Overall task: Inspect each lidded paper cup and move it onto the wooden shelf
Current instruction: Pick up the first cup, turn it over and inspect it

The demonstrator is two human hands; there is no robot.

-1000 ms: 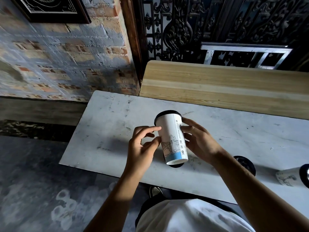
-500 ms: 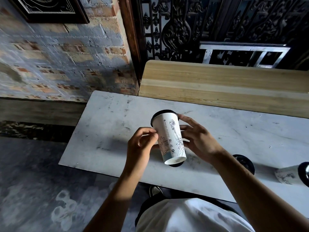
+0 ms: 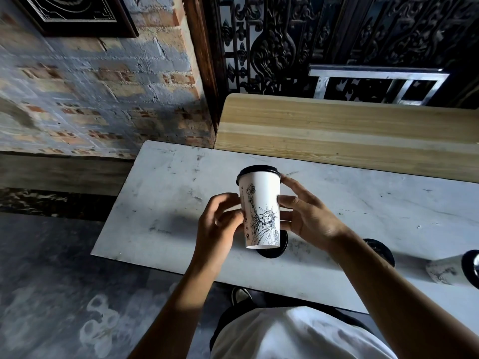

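A white paper cup with a black lid and a Statue of Liberty drawing is held upright above the white marble table, between both hands. My left hand grips its left side and my right hand its right side. Directly below it a black lid of another cup peeks out. A second black-lidded cup stands by my right forearm. A third cup lies on its side at the right edge. The wooden shelf runs behind the table, bare.
A brick wall stands to the left, with a dark framed picture on it. Ornate black ironwork and a metal frame rise behind the shelf. The grey floor lies below the table's left end.
The cup has been turned in both hands: the blue-banded side gave way to the Statue of Liberty drawing. It has also come more upright.
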